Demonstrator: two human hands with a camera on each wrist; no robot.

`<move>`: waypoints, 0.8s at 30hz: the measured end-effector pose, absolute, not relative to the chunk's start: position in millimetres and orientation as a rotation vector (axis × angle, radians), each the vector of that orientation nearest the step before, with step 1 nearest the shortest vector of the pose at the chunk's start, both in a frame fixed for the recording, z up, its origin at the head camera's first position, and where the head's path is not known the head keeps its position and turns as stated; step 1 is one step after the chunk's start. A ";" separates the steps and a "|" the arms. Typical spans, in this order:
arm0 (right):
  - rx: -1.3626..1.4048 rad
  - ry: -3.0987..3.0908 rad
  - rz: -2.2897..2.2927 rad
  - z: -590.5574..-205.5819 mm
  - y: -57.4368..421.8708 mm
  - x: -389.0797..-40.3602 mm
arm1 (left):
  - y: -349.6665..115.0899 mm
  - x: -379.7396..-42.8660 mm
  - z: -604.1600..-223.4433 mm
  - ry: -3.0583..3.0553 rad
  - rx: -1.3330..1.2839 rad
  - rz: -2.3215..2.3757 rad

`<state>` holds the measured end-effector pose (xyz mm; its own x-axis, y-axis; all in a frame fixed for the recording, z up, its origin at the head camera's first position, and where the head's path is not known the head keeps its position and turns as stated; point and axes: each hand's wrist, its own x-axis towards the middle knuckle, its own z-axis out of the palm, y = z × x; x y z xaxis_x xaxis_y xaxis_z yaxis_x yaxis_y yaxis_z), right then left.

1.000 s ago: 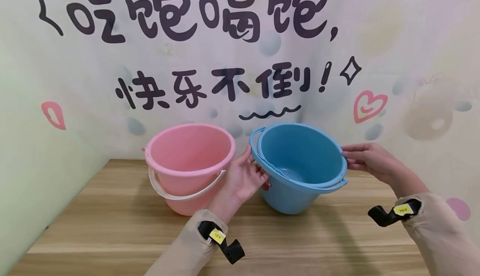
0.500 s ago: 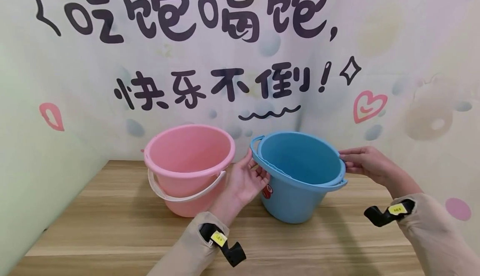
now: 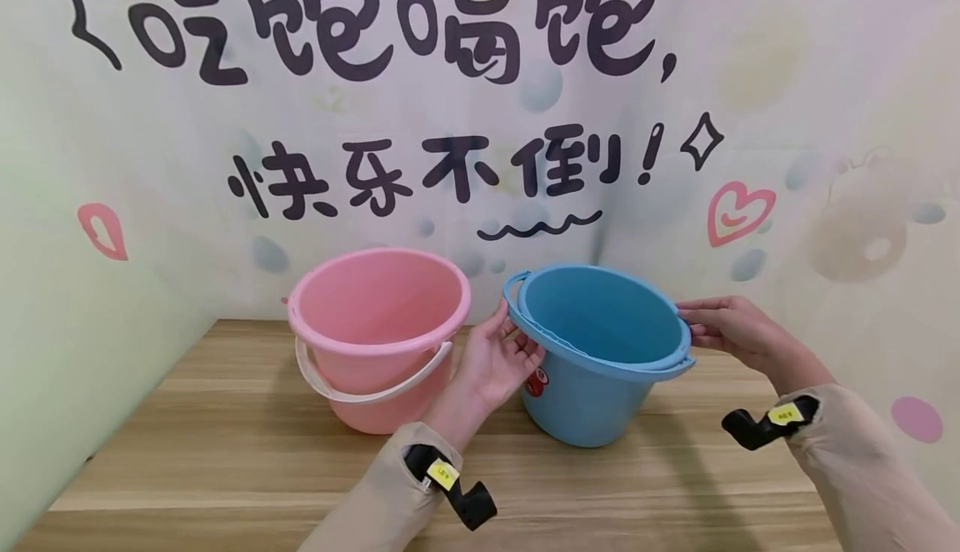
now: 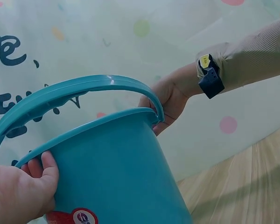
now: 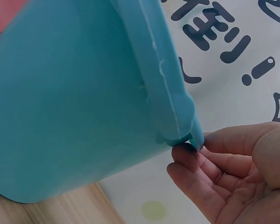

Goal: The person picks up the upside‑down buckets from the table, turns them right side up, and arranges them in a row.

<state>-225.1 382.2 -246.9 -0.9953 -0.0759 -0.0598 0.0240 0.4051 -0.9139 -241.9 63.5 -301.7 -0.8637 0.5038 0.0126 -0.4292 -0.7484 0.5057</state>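
Note:
A blue bucket (image 3: 585, 393) stands right of centre on the wooden table, its rim sloping in the head view. My left hand (image 3: 495, 360) holds its left edge, thumb at the rim and fingers tucked under it. On the far side, my right hand (image 3: 731, 327) pinches the rim by the handle's hinge, as the right wrist view shows close up. The bucket's blue handle (image 4: 107, 83) lies folded along the rim. Part of a red sticker (image 3: 537, 382) shows on the wall below my left fingers. Left of that hand sits a pink bucket (image 3: 360, 360), upright.
The pink bucket's white handle (image 3: 375, 393) hangs down at its front, near my left wrist. Wood-grain table (image 3: 225, 469) stretches in front of both buckets. Behind them hangs a pale printed backdrop (image 3: 420, 110) with large black lettering.
The blue bucket has come down and slightly towards me, with both hands still at its rim. Over the last half second it has hardly moved. The pink bucket stays put.

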 end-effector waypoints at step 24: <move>-0.030 2.629 -1.637 -250.2 380.2 -226.4 | 52.3 -241.7 -317.0 0.706 0.017 2.571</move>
